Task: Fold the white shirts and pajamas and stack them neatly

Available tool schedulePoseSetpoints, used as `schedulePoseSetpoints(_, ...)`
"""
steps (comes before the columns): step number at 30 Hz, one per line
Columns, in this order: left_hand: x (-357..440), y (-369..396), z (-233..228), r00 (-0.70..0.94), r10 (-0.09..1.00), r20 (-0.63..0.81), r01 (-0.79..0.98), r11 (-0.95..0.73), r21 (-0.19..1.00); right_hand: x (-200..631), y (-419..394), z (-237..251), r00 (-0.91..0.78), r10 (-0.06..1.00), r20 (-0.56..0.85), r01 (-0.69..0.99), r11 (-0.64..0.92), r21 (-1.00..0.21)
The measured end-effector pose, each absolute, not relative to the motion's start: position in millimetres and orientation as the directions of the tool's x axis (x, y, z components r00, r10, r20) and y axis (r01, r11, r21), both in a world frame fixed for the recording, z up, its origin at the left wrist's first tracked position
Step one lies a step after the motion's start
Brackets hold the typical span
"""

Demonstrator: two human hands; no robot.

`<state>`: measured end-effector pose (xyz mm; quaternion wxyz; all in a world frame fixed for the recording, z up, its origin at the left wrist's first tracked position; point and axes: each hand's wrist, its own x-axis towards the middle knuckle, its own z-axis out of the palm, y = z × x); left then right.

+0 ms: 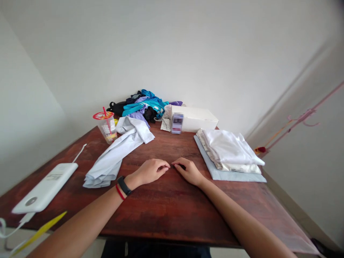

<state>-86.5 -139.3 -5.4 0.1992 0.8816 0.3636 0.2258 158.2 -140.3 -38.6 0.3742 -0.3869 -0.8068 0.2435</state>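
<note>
Head view looks down on my two bare hands resting side by side at the middle of the dark red-brown wooden worktop (166, 208). My left hand (150, 171) lies palm down with the fingers loosely curled, fingertips touching the wood; my right hand (189, 171) lies the same way just beside it, the two sets of fingertips almost meeting. Neither grip holds anything: both are slack and empty, only pressing lightly on the bare surface. A black band and a red band (122, 188) sit on my left wrist.

Nearest to my left hand is the crumpled pale blue cloth garment (118, 154), stretched from the near left toward the far middle, not yet folded. I judge it light, soft and limp, likely to sag and slide on the smooth wood, so I would pinch it at an edge or corner rather than bunch it in the middle.

To the right, near my right hand but apart from it, lies a stack of folded white and pale blue cloths (228, 157). At the far side sit a heap of blue, purple and black clothes (143, 105), a white cardboard box (195, 118) and a clear plastic cup with a red lid and straw (106, 127). A white power bank with cable (45, 188) lies at the near left.
</note>
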Motion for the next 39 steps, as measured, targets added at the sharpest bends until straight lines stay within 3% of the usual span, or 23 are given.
schedulePoseSetpoints(6, -82.4, -144.2, -2.9, 0.667, 0.705, 0.242, 0.548, -0.684, 0.482, 159.0, -140.7, -36.8, -0.424, 0.805, 0.415, 0.448, 0.585, -0.676)
schedulePoseSetpoints(18, -77.4, -143.0, 0.8, 0.680, 0.705, 0.200, 0.534, -0.664, 0.524, 161.4, -146.0, -30.0, -0.521, 0.732, 0.439, 0.390, 0.661, -0.641)
schedulePoseSetpoints(29, -70.2, -143.4, 0.9, 0.604, 0.783, 0.149, 0.625, -0.581, 0.521, 163.3, -149.3, -28.6, -0.572, 0.691, 0.442, 0.328, 0.687, -0.649)
schedulePoseSetpoints(39, -69.2, -149.2, -0.2, 0.511, 0.831, 0.218, 0.645, -0.538, 0.543, 163.8, -154.7, -21.9, -0.571, 0.708, 0.416, 0.329, 0.662, -0.673)
